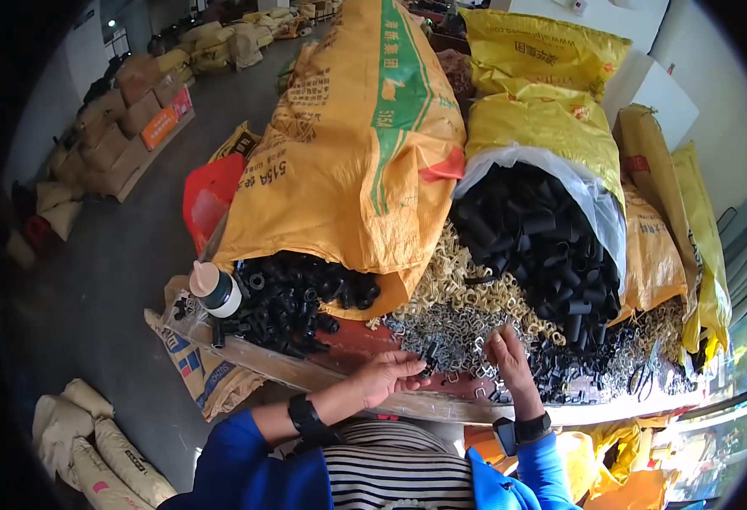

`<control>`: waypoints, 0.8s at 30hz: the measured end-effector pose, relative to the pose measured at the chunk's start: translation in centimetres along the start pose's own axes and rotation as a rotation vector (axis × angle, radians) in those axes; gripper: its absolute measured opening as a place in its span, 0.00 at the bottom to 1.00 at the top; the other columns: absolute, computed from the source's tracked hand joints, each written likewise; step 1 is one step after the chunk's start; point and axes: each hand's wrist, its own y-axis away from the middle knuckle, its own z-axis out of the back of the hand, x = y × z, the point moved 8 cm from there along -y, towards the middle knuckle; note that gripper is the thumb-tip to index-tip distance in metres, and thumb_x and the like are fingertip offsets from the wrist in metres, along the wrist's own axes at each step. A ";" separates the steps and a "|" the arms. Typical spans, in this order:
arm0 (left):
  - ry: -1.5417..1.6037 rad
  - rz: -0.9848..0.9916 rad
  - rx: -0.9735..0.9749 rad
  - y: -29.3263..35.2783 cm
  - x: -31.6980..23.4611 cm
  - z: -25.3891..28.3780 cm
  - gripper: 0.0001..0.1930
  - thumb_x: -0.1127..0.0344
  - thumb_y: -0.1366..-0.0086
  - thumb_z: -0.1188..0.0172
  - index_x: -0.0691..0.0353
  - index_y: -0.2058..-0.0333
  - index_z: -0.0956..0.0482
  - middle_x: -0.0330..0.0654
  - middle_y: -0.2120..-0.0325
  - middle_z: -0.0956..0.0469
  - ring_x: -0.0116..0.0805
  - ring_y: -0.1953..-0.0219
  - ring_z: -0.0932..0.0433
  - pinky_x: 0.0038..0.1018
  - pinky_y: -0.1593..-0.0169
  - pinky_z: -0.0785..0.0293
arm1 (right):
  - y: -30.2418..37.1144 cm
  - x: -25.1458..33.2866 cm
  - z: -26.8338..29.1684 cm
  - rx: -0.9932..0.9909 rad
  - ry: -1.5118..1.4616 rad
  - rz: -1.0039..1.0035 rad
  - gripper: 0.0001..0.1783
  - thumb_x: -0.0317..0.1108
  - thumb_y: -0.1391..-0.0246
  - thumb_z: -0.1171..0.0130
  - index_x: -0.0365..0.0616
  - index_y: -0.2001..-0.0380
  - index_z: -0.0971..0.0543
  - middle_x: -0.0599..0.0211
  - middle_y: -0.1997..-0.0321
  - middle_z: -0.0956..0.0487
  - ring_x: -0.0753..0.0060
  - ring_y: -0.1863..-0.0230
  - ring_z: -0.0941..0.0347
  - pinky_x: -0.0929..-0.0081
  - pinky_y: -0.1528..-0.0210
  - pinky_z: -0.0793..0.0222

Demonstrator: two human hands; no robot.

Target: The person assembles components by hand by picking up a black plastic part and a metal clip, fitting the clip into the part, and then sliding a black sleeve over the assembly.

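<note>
My left hand (pixel 388 376) is closed at the table's front edge, with a small black plastic fitting (pixel 429 354) held at its fingertips. To its right, my right hand (pixel 508 350) is pinched shut over a heap of small silver metal clips (pixel 450 336); whatever its fingers hold is too small or hidden to tell. Behind the clips lies a pile of brass-coloured pieces (pixel 451 279). Black plastic fittings (pixel 275 302) spill from the large orange woven sack (pixel 348 170) on the left. Short black tubes (pixel 552 238) fill the mouth of a yellow sack (pixel 543 127) on the right.
A cup with a pink lid (pixel 217 289) stands at the table's left edge. Small black parts (pixel 560 370) and scissors (pixel 643 381) lie right of my right hand. More sacks (pixel 650 234) stand at the right. Filled sacks (pixel 110 450) and cartons (pixel 127 144) rest on the floor.
</note>
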 end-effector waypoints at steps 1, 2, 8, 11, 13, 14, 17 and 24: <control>-0.006 -0.023 -0.003 0.1 -0.1 0.0 0.08 0.68 0.47 0.46 0.62 0.67 0.28 0.37 0.71 0.27 0.29 0.67 0.27 0.17 0.67 0.29 | 0.3 1.1 -0.6 0.013 0.000 0.021 0.11 0.38 0.47 0.57 0.42 0.74 0.38 0.73 0.83 0.36 0.82 0.83 0.43 0.84 0.80 0.44; 0.003 -0.049 -0.005 0.1 -0.3 0.0 0.08 0.68 0.46 0.46 0.62 0.67 0.28 0.37 0.71 0.27 0.28 0.66 0.27 0.18 0.65 0.30 | 0.6 1.8 -2.5 0.162 -0.070 -0.012 0.11 0.39 0.46 0.58 0.42 0.74 0.37 0.73 0.81 0.35 0.83 0.81 0.42 0.86 0.79 0.44; 0.078 -0.097 0.099 -0.4 -0.3 -1.7 0.10 0.68 0.46 0.47 0.61 0.63 0.30 0.38 0.69 0.27 0.26 0.64 0.29 0.19 0.61 0.31 | 2.6 4.1 -8.0 0.587 -0.276 -0.196 0.11 0.39 0.46 0.58 0.42 0.70 0.35 0.72 0.76 0.33 0.85 0.78 0.40 0.88 0.77 0.44; 0.089 -0.087 0.151 -0.4 -0.2 -2.1 0.10 0.69 0.44 0.50 0.63 0.62 0.30 0.41 0.66 0.28 0.29 0.63 0.29 0.22 0.58 0.32 | 2.6 4.0 -8.4 0.636 -0.205 -0.197 0.11 0.38 0.47 0.58 0.41 0.68 0.35 0.72 0.75 0.32 0.84 0.77 0.40 0.89 0.76 0.43; 0.094 -0.088 0.178 -0.3 -0.3 -2.3 0.11 0.70 0.44 0.51 0.64 0.62 0.30 0.43 0.65 0.28 0.31 0.62 0.29 0.24 0.57 0.32 | 2.6 4.0 -8.4 0.656 -0.198 -0.191 0.11 0.38 0.47 0.58 0.41 0.68 0.35 0.72 0.75 0.32 0.84 0.76 0.39 0.89 0.76 0.43; 0.101 -0.068 0.196 -0.3 -0.2 -2.4 0.11 0.70 0.44 0.51 0.64 0.61 0.31 0.43 0.65 0.28 0.31 0.62 0.29 0.23 0.57 0.32 | 2.7 3.8 -8.6 0.674 -0.195 -0.194 0.11 0.38 0.47 0.57 0.41 0.68 0.35 0.72 0.74 0.32 0.84 0.76 0.38 0.89 0.75 0.42; 0.116 -0.041 0.232 0.0 -0.1 -2.7 0.11 0.70 0.44 0.51 0.64 0.61 0.31 0.43 0.65 0.28 0.31 0.62 0.29 0.23 0.57 0.32 | 2.8 3.9 -8.8 0.672 -0.232 -0.210 0.10 0.37 0.47 0.57 0.41 0.66 0.36 0.71 0.73 0.31 0.83 0.74 0.38 0.88 0.73 0.41; 0.083 -0.030 0.243 0.1 0.1 -2.8 0.12 0.67 0.45 0.48 0.63 0.62 0.30 0.39 0.67 0.27 0.27 0.63 0.29 0.20 0.58 0.32 | 1.8 2.8 -8.5 0.484 -0.394 -0.221 0.10 0.34 0.48 0.55 0.41 0.64 0.38 0.67 0.71 0.30 0.82 0.73 0.37 0.87 0.71 0.39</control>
